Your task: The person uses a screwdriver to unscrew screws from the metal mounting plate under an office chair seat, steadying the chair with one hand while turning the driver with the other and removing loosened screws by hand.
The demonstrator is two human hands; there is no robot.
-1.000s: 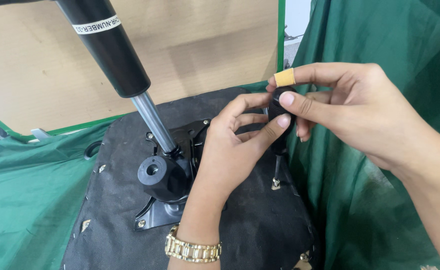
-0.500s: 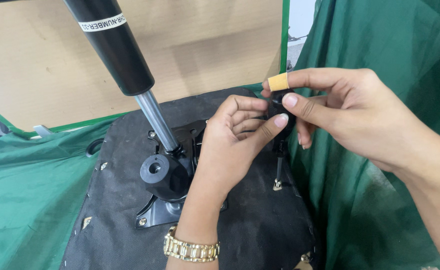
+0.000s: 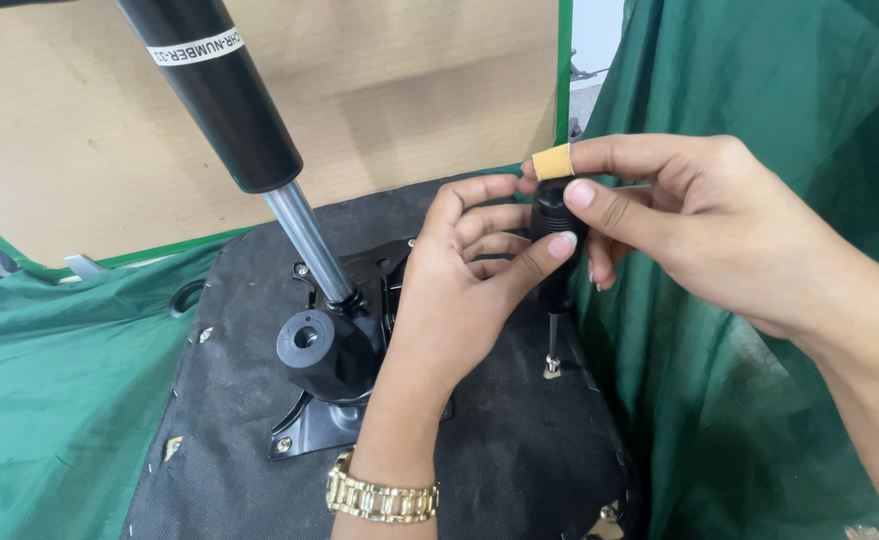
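Observation:
A black-handled screwdriver [image 3: 556, 225] stands upright with its tip on a small screw [image 3: 552, 366] in the black fabric underside of a chair seat [image 3: 239, 470]. My left hand [image 3: 464, 290], with a gold watch at the wrist, pinches the handle between thumb and fingers. My right hand [image 3: 694, 225], a tan bandage on its index fingertip, grips the top of the same handle from the right. Left of my hands, a black metal mechanism plate [image 3: 344, 340] carries a black gas-lift cylinder [image 3: 221, 95] with a chrome rod.
Green cloth [image 3: 49, 400] covers the surface on the left and hangs as a curtain [image 3: 759, 90] on the right. A brown board [image 3: 409, 90] stands behind the seat. Small metal staples dot the seat's edge.
Both hands have stayed on the screwdriver handle. Their fingers have shifted slightly around it, and the view has moved a little.

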